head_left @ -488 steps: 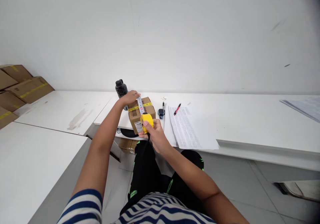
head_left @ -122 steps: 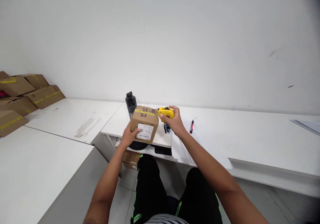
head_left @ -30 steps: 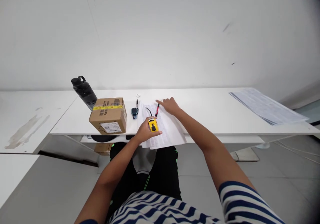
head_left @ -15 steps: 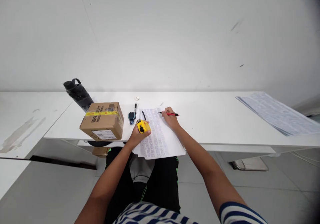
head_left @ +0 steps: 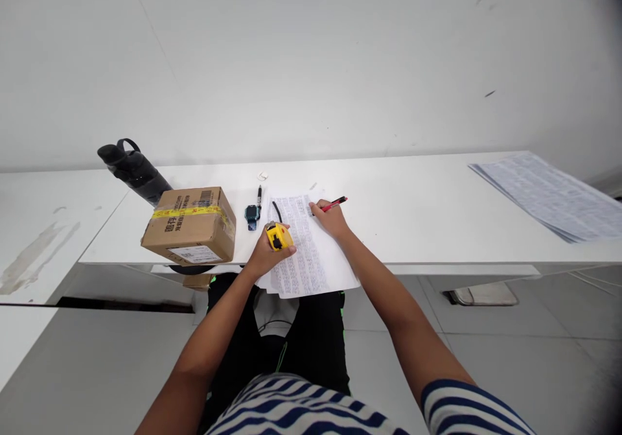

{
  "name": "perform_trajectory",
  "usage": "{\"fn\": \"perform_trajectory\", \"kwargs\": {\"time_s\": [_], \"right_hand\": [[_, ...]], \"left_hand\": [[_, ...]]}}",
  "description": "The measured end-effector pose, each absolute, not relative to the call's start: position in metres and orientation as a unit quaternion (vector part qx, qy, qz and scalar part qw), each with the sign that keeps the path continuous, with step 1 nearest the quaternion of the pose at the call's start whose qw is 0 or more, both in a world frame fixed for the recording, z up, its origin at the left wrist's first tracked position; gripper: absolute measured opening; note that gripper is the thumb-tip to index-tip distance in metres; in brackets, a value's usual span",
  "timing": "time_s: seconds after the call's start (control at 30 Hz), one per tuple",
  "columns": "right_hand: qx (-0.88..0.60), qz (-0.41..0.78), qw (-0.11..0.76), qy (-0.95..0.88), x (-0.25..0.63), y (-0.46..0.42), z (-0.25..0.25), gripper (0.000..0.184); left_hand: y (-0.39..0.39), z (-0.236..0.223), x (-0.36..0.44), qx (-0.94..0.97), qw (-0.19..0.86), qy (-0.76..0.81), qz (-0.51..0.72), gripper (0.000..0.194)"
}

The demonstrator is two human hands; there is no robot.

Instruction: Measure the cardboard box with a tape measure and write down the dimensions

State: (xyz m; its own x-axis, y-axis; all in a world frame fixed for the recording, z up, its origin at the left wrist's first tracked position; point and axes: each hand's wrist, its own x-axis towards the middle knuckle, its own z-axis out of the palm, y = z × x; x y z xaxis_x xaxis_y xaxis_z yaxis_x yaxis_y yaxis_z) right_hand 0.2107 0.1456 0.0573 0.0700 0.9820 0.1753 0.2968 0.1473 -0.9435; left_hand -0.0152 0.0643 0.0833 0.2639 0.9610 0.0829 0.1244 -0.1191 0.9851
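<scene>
My left hand is closed round a yellow tape measure and rests on the near left part of a printed paper sheet. My right hand grips a red pen, its tip down on the upper part of the same sheet. A brown cardboard box with yellow tape and a white label sits to the left, apart from both hands.
A black bottle lies behind the box. A smartwatch and a dark pen lie between box and sheet. A stack of printed papers lies far right on the white table. My knees are under the table edge.
My right hand took up the red pen and brought its tip down onto the sheet. My left hand with the tape measure settled on the sheet's left side.
</scene>
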Motion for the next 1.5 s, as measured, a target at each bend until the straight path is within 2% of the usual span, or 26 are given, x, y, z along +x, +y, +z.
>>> {"fn": "perform_trajectory", "kwargs": {"time_s": [1.5], "right_hand": [[-0.593, 0.31, 0.473, -0.573, 0.2132, 0.1439, 0.059, 0.04]], "left_hand": [[0.0634, 0.0869, -0.0134, 0.634, 0.482, 0.439, 0.415, 0.059]]}}
